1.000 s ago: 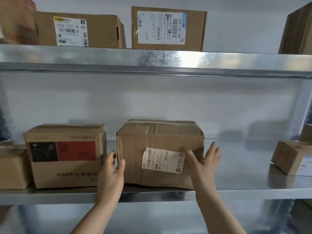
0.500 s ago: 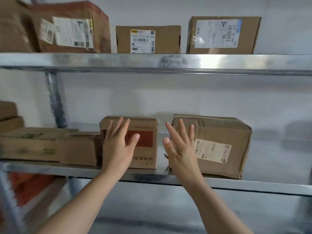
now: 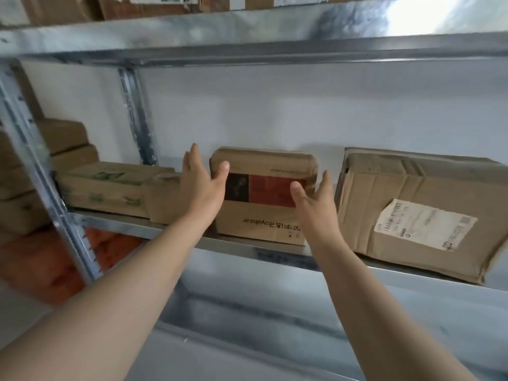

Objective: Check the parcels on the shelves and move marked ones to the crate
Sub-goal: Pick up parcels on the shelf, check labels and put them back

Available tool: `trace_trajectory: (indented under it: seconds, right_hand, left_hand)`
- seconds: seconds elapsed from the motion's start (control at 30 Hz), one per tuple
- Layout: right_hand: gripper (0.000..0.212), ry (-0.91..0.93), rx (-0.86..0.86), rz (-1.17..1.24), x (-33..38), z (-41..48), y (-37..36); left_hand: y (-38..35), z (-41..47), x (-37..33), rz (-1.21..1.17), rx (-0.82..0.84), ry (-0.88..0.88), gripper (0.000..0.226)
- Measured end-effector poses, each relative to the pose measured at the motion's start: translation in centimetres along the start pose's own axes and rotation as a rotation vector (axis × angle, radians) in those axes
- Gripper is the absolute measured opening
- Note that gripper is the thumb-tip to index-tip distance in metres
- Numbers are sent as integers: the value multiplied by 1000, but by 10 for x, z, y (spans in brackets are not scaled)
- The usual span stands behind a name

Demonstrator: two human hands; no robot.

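Left hand (image 3: 202, 185) and right hand (image 3: 313, 206), both spread and grasping nothing, bracket the red-panel box (image 3: 264, 196) at the shelf (image 3: 277, 250) front edge, between flat box (image 3: 110, 188) and labelled box (image 3: 417, 213), probably to grip its sides.

Galvanised steel shelving (image 3: 247, 37) stands against a plain white wall (image 3: 275, 111), glare on its metal.

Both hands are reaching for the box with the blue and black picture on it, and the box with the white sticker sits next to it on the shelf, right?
Nearly. In the head view the picture on that box is red and black, not blue.
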State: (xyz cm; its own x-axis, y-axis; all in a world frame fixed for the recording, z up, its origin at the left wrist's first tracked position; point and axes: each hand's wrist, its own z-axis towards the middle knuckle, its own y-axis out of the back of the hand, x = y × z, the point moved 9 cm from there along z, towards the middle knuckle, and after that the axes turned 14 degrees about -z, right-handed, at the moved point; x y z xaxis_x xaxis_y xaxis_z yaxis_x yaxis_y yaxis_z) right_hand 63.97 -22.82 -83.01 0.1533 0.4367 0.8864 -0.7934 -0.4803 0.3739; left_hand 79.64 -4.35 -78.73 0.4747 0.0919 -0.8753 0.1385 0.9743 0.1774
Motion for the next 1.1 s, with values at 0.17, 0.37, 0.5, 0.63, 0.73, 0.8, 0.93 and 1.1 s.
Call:
trace_trajectory:
  seconds: [0.17, 0.37, 0.5, 0.63, 0.73, 0.8, 0.93, 1.1]
  right_hand:
    - [91, -42, -13, 81, -9, 25, -16]
    - [68, -65, -127, 119, -12, 39, -17]
    - [55, -78, -209, 143, -24, 40, -21]
    - [51, -133, -249, 147, -44, 29, -28]
    - [45, -181, -270, 165, -56, 17, -33]
    - [43, -214, -282, 158, -58, 9, -36]
    - [38, -263, -277, 172, -53, 0, -39]
    - [32, -268, -248, 205, -43, -17, -39]
  left_hand:
    - [-19, 27, 1, -84, -44, -11, 61]
    - [-27, 44, 19, -78, 8, 2, 47]
    - [-31, 56, 28, -102, 70, -24, 43]
    - [-35, 64, 35, -134, 109, -34, 41]
    - [-35, 63, 40, -149, 144, -50, 38]
    - [-34, 63, 42, -156, 180, -54, 37]
    - [-33, 61, 44, -172, 248, -42, 40]
    - [-32, 58, 51, -286, 348, 43, 42]
